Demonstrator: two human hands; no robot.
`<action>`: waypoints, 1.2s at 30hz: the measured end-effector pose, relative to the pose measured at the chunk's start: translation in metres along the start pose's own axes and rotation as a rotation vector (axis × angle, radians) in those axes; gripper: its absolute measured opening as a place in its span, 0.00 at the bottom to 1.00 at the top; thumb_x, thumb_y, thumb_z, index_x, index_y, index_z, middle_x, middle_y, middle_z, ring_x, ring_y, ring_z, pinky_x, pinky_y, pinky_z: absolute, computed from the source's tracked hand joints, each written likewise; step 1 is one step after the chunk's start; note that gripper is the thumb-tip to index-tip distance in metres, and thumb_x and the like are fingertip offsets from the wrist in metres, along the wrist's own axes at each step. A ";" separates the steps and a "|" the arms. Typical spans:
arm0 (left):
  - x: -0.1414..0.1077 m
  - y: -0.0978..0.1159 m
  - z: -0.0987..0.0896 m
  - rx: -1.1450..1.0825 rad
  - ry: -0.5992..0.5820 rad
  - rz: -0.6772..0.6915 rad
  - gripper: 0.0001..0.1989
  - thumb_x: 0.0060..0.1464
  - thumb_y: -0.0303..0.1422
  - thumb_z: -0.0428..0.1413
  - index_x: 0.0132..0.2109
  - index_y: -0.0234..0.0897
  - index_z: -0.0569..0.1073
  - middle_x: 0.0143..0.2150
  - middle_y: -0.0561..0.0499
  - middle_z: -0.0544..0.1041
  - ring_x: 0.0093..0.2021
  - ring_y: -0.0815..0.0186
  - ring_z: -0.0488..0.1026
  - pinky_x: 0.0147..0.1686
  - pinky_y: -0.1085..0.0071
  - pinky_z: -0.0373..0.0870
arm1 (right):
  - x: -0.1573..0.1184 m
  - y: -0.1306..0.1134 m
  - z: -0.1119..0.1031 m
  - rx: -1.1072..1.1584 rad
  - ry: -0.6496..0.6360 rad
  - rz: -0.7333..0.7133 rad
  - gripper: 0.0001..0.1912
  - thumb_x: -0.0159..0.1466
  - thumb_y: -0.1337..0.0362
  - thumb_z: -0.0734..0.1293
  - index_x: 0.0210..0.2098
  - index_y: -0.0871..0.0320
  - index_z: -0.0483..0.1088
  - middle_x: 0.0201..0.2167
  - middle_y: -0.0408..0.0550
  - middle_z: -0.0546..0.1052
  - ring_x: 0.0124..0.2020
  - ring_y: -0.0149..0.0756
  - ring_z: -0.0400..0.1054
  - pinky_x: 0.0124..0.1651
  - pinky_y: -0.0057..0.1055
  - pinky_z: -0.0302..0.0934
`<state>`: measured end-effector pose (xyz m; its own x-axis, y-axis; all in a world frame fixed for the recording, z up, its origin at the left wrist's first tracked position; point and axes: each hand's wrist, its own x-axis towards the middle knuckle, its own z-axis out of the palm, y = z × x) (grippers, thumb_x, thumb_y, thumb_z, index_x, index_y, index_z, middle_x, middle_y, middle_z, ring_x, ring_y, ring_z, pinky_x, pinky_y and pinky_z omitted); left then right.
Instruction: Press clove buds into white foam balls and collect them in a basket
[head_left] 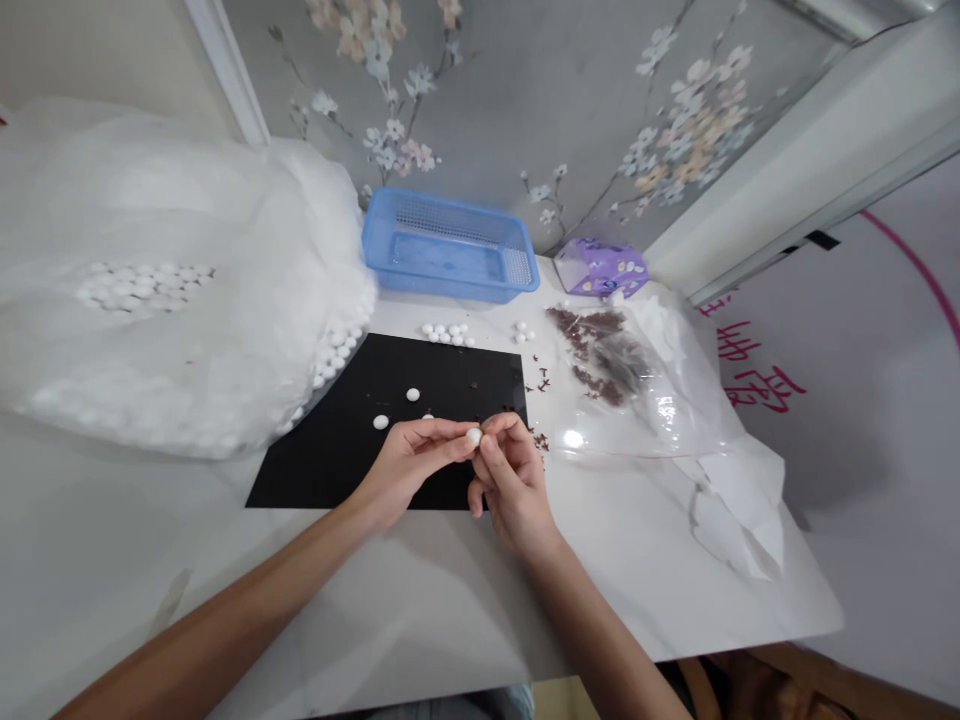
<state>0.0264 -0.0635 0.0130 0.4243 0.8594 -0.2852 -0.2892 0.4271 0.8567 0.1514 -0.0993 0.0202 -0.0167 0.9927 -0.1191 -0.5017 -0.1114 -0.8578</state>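
The left hand (pixel 412 462) and the right hand (pixel 511 482) are both nearly closed, their fingertips meeting on a small white round ball (pixel 473 437), pinched between them just above a matte black rectangular sheet (pixel 315 470). Whether the right fingertips hold anything else is too small to tell. More white balls (pixel 381 422) lie on the sheet, while crumbs of dark brown dried material (pixel 541 380) are scattered just beside its right edge, near a clear plastic bag (pixel 660 420) holding more.

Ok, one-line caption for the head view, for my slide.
Left hand and right hand pinch a white ball over a black mat, beside a bag of white balls.
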 end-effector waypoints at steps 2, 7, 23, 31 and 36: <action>0.000 -0.001 -0.001 0.013 -0.003 0.011 0.06 0.47 0.33 0.61 0.36 0.41 0.79 0.34 0.54 0.80 0.37 0.70 0.74 0.41 0.77 0.68 | 0.000 0.000 0.000 0.005 -0.007 -0.001 0.06 0.61 0.61 0.64 0.33 0.53 0.60 0.23 0.33 0.57 0.15 0.19 0.42 0.12 0.15 0.59; 0.002 -0.003 -0.004 0.025 0.001 0.024 0.06 0.47 0.33 0.62 0.36 0.42 0.79 0.34 0.54 0.80 0.38 0.69 0.74 0.40 0.75 0.68 | 0.001 0.002 -0.001 0.005 -0.014 -0.004 0.07 0.62 0.61 0.64 0.33 0.53 0.59 0.22 0.33 0.56 0.16 0.19 0.43 0.12 0.14 0.59; -0.001 0.001 0.006 -0.215 -0.071 -0.078 0.09 0.47 0.37 0.61 0.28 0.35 0.79 0.26 0.53 0.76 0.29 0.73 0.71 0.30 0.79 0.67 | -0.005 0.000 -0.004 -0.610 0.084 -0.442 0.12 0.59 0.70 0.66 0.41 0.52 0.62 0.32 0.40 0.63 0.20 0.21 0.59 0.19 0.21 0.58; 0.000 0.001 0.007 -0.159 -0.012 -0.071 0.10 0.42 0.39 0.63 0.27 0.36 0.79 0.26 0.51 0.78 0.30 0.69 0.72 0.35 0.73 0.68 | -0.003 0.003 -0.008 -0.857 0.113 -0.624 0.08 0.58 0.72 0.66 0.35 0.54 0.66 0.25 0.40 0.63 0.24 0.28 0.61 0.26 0.28 0.59; 0.003 0.001 0.002 0.001 -0.004 -0.050 0.12 0.44 0.40 0.61 0.30 0.35 0.79 0.28 0.48 0.78 0.32 0.66 0.73 0.35 0.71 0.69 | -0.002 0.001 -0.010 -0.834 0.068 -0.574 0.06 0.59 0.71 0.65 0.31 0.55 0.63 0.21 0.38 0.60 0.24 0.29 0.59 0.26 0.27 0.56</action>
<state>0.0286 -0.0614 0.0139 0.4419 0.8359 -0.3255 -0.2669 0.4689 0.8419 0.1595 -0.1018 0.0147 0.0990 0.9045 0.4148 0.3458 0.3596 -0.8667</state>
